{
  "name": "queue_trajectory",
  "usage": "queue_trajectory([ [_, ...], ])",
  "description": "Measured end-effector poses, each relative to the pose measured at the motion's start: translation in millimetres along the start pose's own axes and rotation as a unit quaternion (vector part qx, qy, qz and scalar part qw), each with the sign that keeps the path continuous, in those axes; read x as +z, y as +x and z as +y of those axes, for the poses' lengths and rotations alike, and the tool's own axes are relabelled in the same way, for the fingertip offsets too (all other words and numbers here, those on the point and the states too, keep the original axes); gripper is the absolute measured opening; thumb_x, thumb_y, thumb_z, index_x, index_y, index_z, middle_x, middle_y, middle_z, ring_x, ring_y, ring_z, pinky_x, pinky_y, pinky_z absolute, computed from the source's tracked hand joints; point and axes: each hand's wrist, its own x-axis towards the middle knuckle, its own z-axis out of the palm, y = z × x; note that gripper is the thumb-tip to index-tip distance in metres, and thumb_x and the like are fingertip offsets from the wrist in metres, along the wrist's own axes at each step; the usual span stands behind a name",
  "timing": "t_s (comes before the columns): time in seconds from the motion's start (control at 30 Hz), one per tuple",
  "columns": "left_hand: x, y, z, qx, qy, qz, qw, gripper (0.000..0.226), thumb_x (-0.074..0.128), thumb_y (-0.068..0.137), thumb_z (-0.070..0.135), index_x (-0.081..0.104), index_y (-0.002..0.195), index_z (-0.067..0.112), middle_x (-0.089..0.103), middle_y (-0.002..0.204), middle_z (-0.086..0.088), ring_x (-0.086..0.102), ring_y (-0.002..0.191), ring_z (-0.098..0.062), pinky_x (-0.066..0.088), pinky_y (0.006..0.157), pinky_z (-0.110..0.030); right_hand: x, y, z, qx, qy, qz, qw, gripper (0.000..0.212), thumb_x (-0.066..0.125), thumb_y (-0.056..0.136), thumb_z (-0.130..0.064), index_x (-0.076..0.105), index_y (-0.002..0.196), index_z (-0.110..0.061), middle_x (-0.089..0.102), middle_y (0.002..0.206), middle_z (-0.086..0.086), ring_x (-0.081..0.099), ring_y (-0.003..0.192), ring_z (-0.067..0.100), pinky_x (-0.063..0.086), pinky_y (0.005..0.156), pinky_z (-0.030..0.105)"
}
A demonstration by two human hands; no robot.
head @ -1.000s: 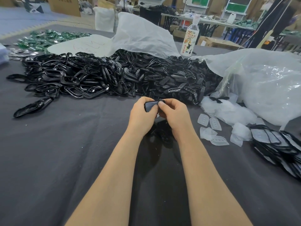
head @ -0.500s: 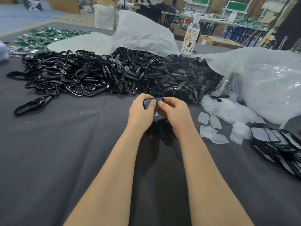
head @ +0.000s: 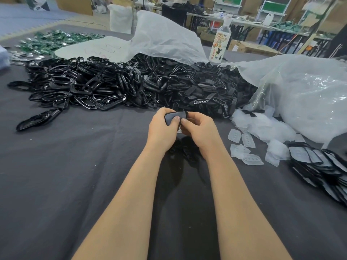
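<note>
Both hands are raised just above the surface (head: 75,166), mid-frame. Left hand (head: 161,128) is curled round the black piece (head: 175,117), fingers behind it, thumb on its greyish face. Right hand (head: 200,129) pinches the piece's right end, thumb tip right beside the left thumb. The piece is off the surface, between the two hands, just in front of the pile of black parts (head: 122,87). The greyish face looks like a clear pad pressed into the shell; can't tell if it is fully seated.

Risks from here:
- Thumbs press near the middle only, so a pad corner may stay lifted and the piece could go out half-fitted.
- Uneven thumb force could make the pad skew or buckle out of the shell.
- The grip is small and fingertip-only. A slip drops the piece into the dark bits (head: 185,149) lying under the wrists or into the pile, where it is hard to pick out again.
- Loose clear pads (head: 244,141) lie near the right forearm. A sweep towards the finished stack (head: 319,164) could scatter them or knock the stack.
- The bottle (head: 219,44) is well apart, so low risk.
</note>
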Motion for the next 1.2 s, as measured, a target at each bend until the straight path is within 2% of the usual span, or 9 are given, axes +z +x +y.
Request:
queue_trajectory([
  [0.2, 1.6, -0.1, 0.0, 0.01, 0.0, 0.0, 1.0, 0.006, 0.054, 0.097, 0.019, 0.053, 0.101, 0.023, 0.055, 0.085, 0.016, 0.054, 0.079, -0.002, 0.042, 0.064, -0.013, 4.1, 0.0, -1.5, -0.027, -0.064, 0.037, 0.997, 0.013, 0.058, 0.091, -0.007, 0.065, 0.101, -0.012, 0.07, 0.092, 0.004, 0.065, 0.085, 0.017, 0.054, 0.081, 0.031],
  [0.33, 0.4, -1.1, 0.5, 0.014, -0.013, -0.004, 1.0, 0.012, 0.06, 0.094, 0.021, 0.055, 0.104, 0.023, 0.06, 0.092, 0.01, 0.058, 0.085, -0.006, 0.047, 0.071, -0.018, 2.0, 0.5, -1.0, -0.013, -0.023, 0.042, 0.999, 0.016, 0.057, 0.092, -0.005, 0.064, 0.086, -0.019, 0.067, 0.078, -0.002, 0.062, 0.071, 0.008, 0.054, 0.07, 0.022],
  [0.43, 0.4, -1.9, 0.7, 0.017, -0.001, -0.013, 1.0, 0.018, 0.063, 0.091, 0.017, 0.053, 0.104, 0.025, 0.064, 0.096, 0.007, 0.062, 0.087, -0.008, 0.049, 0.075, -0.019, -2.2, 2.0, -0.1, 0.01, 0.021, 0.057, 0.998, 0.015, 0.056, 0.092, -0.002, 0.067, 0.09, -0.012, 0.067, 0.075, -0.001, 0.061, 0.064, 0.005, 0.051, 0.063, 0.014],
  [0.6, -1.6, -1.6, 2.0, -0.005, -0.036, -0.029, 0.999, 0.016, 0.056, 0.094, 0.009, 0.056, 0.099, 0.024, 0.069, 0.102, -0.008, 0.069, 0.093, -0.022, 0.055, 0.089, -0.042, -2.5, 2.3, 0.2, 0.025, 0.043, 0.062, 0.997, 0.015, 0.059, 0.091, -0.008, 0.067, 0.083, -0.018, 0.069, 0.075, -0.001, 0.063, 0.069, 0.01, 0.054, 0.065, 0.018],
  [0.77, -1.4, -2.4, 0.8, -0.011, -0.073, -0.051, 0.996, 0.018, 0.055, 0.095, 0.005, 0.059, 0.098, 0.023, 0.072, 0.091, -0.002, 0.072, 0.074, -0.008, 0.059, 0.08, -0.03, -1.7, 3.9, 1.5, 0.032, 0.073, 0.087, 0.993, 0.011, 0.057, 0.093, -0.007, 0.066, 0.09, -0.012, 0.069, 0.081, 0.002, 0.065, 0.069, 0.011, 0.055, 0.072, 0.024],
  [0.9, -1.7, -2.7, 1.9, -0.017, -0.092, -0.058, 0.994, 0.017, 0.053, 0.096, 0.004, 0.061, 0.105, 0.017, 0.072, 0.095, -0.005, 0.071, 0.074, -0.008, 0.059, 0.078, -0.027, -1.2, 4.6, 1.7, 0.031, 0.074, 0.093, 0.992, 0.01, 0.056, 0.093, -0.006, 0.066, 0.093, -0.007, 0.068, 0.081, 0.003, 0.064, 0.069, 0.011, 0.054, 0.072, 0.024],
  [1.03, -2.6, -4.6, 3.5, -0.019, -0.103, -0.061, 0.993, 0.02, 0.052, 0.097, 0.004, 0.059, 0.099, 0.022, 0.071, 0.093, -0.005, 0.071, 0.076, -0.011, 0.059, 0.079, -0.028, -3.2, 3.6, 1.5, 0.04, 0.088, 0.091, 0.991, 0.011, 0.058, 0.092, -0.008, 0.069, 0.094, -0.008, 0.071, 0.084, 0.005, 0.065, 0.072, 0.013, 0.055, 0.07, 0.023],
  [1.13, -3.8, -4.7, 4.5, -0.022, -0.098, -0.065, 0.993, 0.018, 0.052, 0.097, 0.005, 0.059, 0.1, 0.021, 0.072, 0.093, -0.006, 0.071, 0.076, -0.01, 0.059, 0.079, -0.027, -2.9, 2.5, 0.5, 0.045, 0.113, 0.078, 0.99, 0.011, 0.058, 0.093, -0.011, 0.068, 0.093, -0.01, 0.072, 0.095, 0.012, 0.067, 0.084, 0.022, 0.056, 0.079, 0.032],
  [1.2, -3.6, -5.2, 5.4, -0.023, -0.095, -0.067, 0.993, 0.017, 0.053, 0.096, 0.005, 0.06, 0.098, 0.02, 0.072, 0.094, -0.007, 0.071, 0.075, -0.01, 0.059, 0.078, -0.028, -2.9, 2.4, 0.0, 0.034, 0.105, 0.084, 0.99, 0.013, 0.057, 0.093, -0.009, 0.068, 0.088, -0.014, 0.071, 0.093, 0.011, 0.068, 0.086, 0.024, 0.056, 0.079, 0.034],
])
